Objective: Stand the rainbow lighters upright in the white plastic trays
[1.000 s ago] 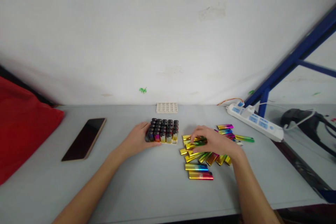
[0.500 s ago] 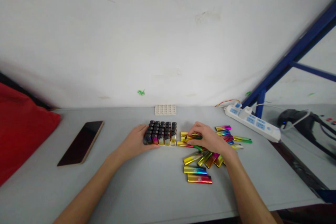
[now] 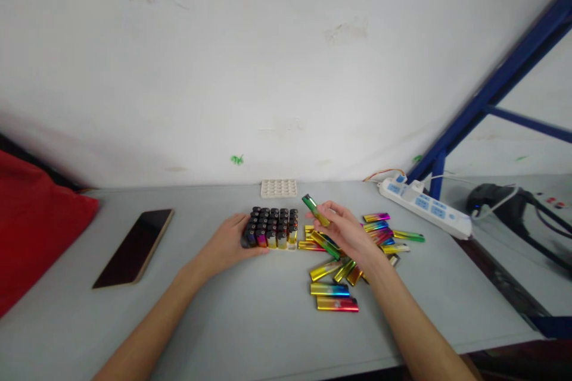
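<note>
Right hand [image 3: 347,227] pinches tilted green-gold lighter [image 3: 314,208] above loose lighters [image 3: 329,290] — slack hold could drop it. Left hand [image 3: 227,243] braces tray [image 3: 292,246] of upright lighters [image 3: 273,230] on worktop [image 3: 232,321] — sideways jolt might tip them.

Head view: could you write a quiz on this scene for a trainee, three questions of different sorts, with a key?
1. Which hand holds up the green-and-gold lighter?
2. True or false: the left hand touches the left side of the block of upright lighters.
3. Where does the white tray with a grid of holes lie? A) left of the block; B) beyond it, near the wall; C) in front of it.

Key: 1. The right hand. 2. True. 3. B.
</note>
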Motion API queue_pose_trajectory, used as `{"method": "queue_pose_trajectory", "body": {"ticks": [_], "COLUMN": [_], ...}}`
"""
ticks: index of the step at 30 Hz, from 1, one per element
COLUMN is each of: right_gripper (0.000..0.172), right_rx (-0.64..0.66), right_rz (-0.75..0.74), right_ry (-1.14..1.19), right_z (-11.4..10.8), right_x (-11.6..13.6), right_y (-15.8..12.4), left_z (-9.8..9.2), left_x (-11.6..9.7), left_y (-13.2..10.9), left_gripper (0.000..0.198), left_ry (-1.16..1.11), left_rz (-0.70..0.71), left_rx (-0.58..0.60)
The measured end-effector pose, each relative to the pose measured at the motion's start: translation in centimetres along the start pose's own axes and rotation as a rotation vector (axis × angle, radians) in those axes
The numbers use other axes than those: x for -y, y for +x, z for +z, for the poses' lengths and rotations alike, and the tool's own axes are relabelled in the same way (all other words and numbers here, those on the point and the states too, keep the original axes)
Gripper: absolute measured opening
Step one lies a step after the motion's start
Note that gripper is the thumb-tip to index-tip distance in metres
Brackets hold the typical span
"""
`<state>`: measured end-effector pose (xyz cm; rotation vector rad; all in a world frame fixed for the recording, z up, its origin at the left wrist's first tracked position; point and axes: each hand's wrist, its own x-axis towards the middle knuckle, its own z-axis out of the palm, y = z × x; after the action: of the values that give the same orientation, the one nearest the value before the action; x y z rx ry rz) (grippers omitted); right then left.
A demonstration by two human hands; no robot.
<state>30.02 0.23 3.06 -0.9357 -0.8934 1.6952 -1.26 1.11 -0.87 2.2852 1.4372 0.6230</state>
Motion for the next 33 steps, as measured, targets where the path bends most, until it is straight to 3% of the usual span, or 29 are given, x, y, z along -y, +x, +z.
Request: {"method": "queue_pose_trajectory", "body": {"ticks": [2,6,10,13,16,21,28,33], "right_gripper": [0.047,0.064,0.049,0.044,0.050,0.064,0.048,0.052], "right_rx": [0.041,0.140,0.181,0.169,0.157,-0.009,-0.043,-0.056], "right_rz": [0.032,0.047,0.010,-0.008,0.052,0.134,0.068,0.039], "right_ry": [0.056,0.089,0.042,0.048,0.054,-0.108,-0.163,-0.199], "right_z": [0.5,1.6,2.5,2.6,2.5,2.6,2.6,2.6], "right_x": [-0.5,-1.4,-1.3,-1.2,-1.4,-2.2,-2.7,-2.9], "right_y": [-0.1,-0.4,-0.7,-0.6,-0.4,-0.2,0.0,0.1], "left_z": [0.1,0.1,-0.1,-0.2,-0.2,-0.1,-0.3,-0.2], "left_x": [0.1,0.2,-0.1,-0.3,-0.3,-0.2,-0.3,-0.4], "left_y": [0.0,0.0,0.1,0.1,0.1,0.1,0.1,0.0], "left_gripper": [0.069,0.067,0.067,0.068,0.066,0.068,0.070,0.068], "left_ry": [0.006,0.004,0.010,0.005,0.000,0.007,0.014,0.019], "left_rz": [0.010,0.019,0.025,0.001,0.009,0.031,0.021,0.014], "left_rx": [0.023,0.025,0.032,0.040,0.029,0.036,0.037,0.039]}}
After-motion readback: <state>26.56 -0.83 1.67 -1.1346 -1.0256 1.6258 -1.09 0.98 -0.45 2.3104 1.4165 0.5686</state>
